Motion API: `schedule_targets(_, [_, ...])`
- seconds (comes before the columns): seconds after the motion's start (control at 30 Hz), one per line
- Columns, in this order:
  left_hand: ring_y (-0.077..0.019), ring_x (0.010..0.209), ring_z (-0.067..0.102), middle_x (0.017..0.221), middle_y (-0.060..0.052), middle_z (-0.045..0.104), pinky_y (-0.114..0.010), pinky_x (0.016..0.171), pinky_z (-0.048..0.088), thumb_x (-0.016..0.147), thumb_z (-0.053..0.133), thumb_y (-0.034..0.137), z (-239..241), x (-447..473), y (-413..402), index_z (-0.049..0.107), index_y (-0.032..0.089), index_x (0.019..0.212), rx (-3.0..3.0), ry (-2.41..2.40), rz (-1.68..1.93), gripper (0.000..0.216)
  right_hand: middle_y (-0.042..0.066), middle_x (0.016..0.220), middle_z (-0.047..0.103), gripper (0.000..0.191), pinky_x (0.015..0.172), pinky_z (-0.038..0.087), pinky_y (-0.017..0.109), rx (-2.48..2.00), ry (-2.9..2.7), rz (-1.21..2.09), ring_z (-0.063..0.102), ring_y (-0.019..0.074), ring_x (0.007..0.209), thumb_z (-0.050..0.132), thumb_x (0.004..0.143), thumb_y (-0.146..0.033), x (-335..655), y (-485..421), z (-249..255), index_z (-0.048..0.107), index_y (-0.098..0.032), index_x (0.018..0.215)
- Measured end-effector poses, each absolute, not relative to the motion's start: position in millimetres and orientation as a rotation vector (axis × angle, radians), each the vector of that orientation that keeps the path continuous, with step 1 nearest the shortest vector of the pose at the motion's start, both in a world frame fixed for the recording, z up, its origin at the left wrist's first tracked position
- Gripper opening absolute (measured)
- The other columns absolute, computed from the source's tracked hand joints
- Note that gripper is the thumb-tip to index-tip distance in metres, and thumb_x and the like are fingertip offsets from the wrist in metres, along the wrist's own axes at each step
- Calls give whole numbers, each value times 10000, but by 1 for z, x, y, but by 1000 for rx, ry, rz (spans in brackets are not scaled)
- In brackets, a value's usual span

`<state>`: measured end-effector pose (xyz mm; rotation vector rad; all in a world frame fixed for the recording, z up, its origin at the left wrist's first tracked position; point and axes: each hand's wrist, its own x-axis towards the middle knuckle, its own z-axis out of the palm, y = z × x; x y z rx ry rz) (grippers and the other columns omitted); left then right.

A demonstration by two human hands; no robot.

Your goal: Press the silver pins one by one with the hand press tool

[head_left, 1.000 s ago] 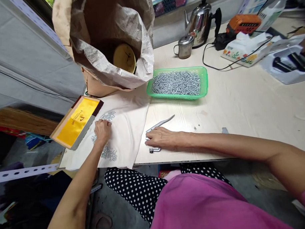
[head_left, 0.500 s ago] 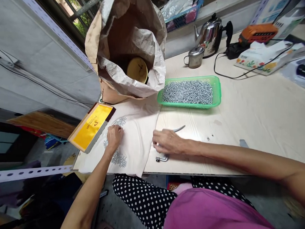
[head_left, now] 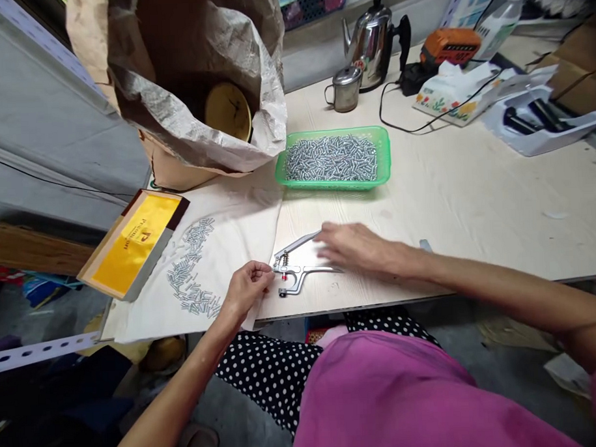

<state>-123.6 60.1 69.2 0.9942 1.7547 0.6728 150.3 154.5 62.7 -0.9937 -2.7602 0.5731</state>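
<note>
Silver hand pliers (head_left: 296, 270) with a spring and a small red part lie on the table in front of me, handles to the right and spread apart. At their left end is my left hand (head_left: 246, 290), thumb and fingers pinched together; whatever they hold is too small to make out. My right hand (head_left: 355, 247) is over the handle ends, its fingers smeared by motion, so its grip is unclear. Left of the left hand, many small metal pins (head_left: 189, 269) are scattered in a curve on a white cloth (head_left: 229, 206).
A green basket (head_left: 336, 185) of similar metal pins stands behind the pliers. A yellow-lined box (head_left: 132, 245) lies at the left, below a large paper sack (head_left: 269, 120). Farther back are a lidded metal cup (head_left: 345, 91), a kettle (head_left: 370, 48) and an orange battery (head_left: 451, 46).
My left hand has moved right from the pins to the pliers. The right hand has shifted off the pliers' head toward the handles, uncovering the tool. The view has turned right.
</note>
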Motion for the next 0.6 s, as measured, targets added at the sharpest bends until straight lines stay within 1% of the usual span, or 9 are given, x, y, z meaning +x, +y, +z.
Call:
schedule_targets(0.1, [-127, 588, 566, 684, -1, 651, -253, 558, 472, 569, 857, 490, 68, -121, 53, 720, 138, 905, 913, 1717, 658, 505, 73, 1009, 641, 139, 623, 355, 292, -969, -2833, 639, 538, 148, 733, 600, 1000, -273, 141, 113, 35, 668, -156, 1032])
schedule_targets(0.23, [-119, 610, 577, 706, -25, 682, -268, 637, 511, 532, 900, 503, 65, -118, 47, 715, 129, 839, 774, 1646, 656, 518, 84, 995, 653, 119, 620, 295, 310, -1093, -2856, 528, 507, 158, 722, 534, 1014, -188, 135, 103, 22, 646, -150, 1006])
schedule_targets(0.3, [-112, 587, 560, 674, -17, 666, -259, 612, 496, 510, 913, 528, 60, -115, 46, 708, 133, 799, 734, 1634, 662, 530, 84, 990, 657, 144, 621, 277, 319, -1095, -2873, 490, 495, 163, 721, 493, 1019, -148, 133, 104, 20, 636, -154, 1004])
schedule_targets(0.43, [-90, 510, 469, 545, 23, 569, -225, 500, 391, 532, 888, 596, 53, -111, 46, 690, 136, 712, 771, 1681, 657, 532, 81, 988, 655, 169, 627, 267, 333, -1085, -2868, 448, 487, 171, 722, 458, 1020, -122, 133, 103, 15, 620, -162, 1000])
schedule_targets(0.5, [-90, 500, 456, 542, 28, 559, -226, 485, 382, 528, 885, 596, 52, -111, 46, 692, 137, 718, 766, 1696, 643, 533, 81, 978, 650, 185, 637, 273, 334, -1074, -2834, 433, 484, 172, 722, 437, 1016, -107, 132, 101, 10, 610, -165, 990])
schedule_targets(0.6, [-92, 504, 468, 588, 24, 586, -230, 485, 387, 520, 887, 561, 53, -110, 48, 705, 140, 769, 766, 1697, 645, 522, 80, 968, 646, 203, 648, 283, 334, -1066, -2785, 417, 479, 172, 721, 417, 1007, -86, 133, 99, 3, 600, -170, 983])
